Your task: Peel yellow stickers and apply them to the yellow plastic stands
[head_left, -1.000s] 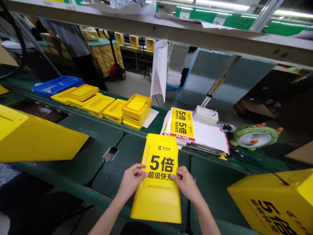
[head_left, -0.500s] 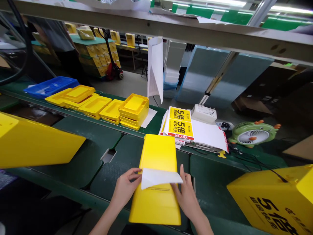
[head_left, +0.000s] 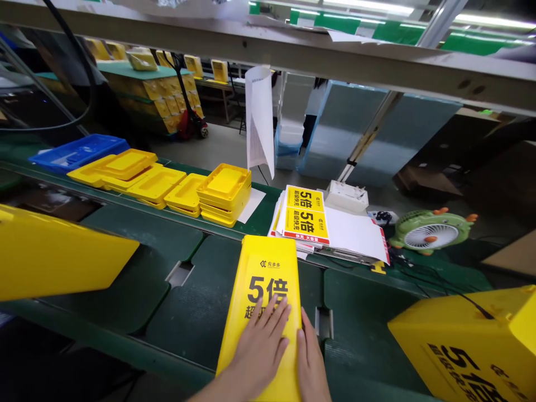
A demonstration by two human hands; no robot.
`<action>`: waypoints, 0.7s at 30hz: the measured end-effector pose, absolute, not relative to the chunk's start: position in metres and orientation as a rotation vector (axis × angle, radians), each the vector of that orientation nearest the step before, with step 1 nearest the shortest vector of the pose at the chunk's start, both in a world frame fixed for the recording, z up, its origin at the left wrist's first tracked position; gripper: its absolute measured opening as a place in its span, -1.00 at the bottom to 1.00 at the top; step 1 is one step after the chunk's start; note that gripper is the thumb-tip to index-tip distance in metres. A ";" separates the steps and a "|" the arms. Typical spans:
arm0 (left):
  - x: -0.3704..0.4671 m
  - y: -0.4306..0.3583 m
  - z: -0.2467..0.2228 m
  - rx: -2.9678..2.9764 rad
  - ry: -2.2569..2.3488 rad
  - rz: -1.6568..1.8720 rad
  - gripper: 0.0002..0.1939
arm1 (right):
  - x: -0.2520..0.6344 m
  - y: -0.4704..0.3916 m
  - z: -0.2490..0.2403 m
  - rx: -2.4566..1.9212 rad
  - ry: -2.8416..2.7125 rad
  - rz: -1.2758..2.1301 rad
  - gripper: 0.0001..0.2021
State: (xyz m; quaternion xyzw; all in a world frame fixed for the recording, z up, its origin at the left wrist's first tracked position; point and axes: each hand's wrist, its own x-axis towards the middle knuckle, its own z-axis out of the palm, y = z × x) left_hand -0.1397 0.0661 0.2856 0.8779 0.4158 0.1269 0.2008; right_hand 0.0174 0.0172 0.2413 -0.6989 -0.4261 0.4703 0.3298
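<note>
A yellow case (head_left: 272, 251) stands in front of me on the green conveyor, its upper face printed with a black logo, a large "5" and characters. My left hand (head_left: 262, 346) lies flat on that face, fingers spread over the lower line of print and partly hiding it. Against the case's right side rests my right hand (head_left: 310, 357), its fingers stretched out along the edge. Neither hand holds a sheet. Behind the case, a stack of yellow printed sheets (head_left: 305, 215) lies on the ledge.
Yellow trays (head_left: 157, 184) and a blue tray (head_left: 81, 152) line the back ledge at left. More yellow cases stand at left (head_left: 54, 257) and right (head_left: 469, 335). A green fan (head_left: 433, 229) and cables sit at back right. A metal beam (head_left: 268, 42) crosses above.
The white sheet held between both hands is gone from the case, and print now shows there. My left hand has moved onto the face; my right hand has moved down along the side.
</note>
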 end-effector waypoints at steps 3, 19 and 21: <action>-0.124 0.129 0.287 2.476 1.185 0.391 -0.41 | 0.009 0.015 0.234 -1.852 -1.077 1.132 -0.40; -0.138 0.086 0.257 3.016 0.672 0.458 -0.27 | 0.004 0.026 0.213 -1.813 -1.101 0.888 -0.47; -0.144 0.097 0.247 3.258 0.480 0.554 -0.34 | -0.002 0.034 0.213 -1.875 -1.119 0.848 -0.54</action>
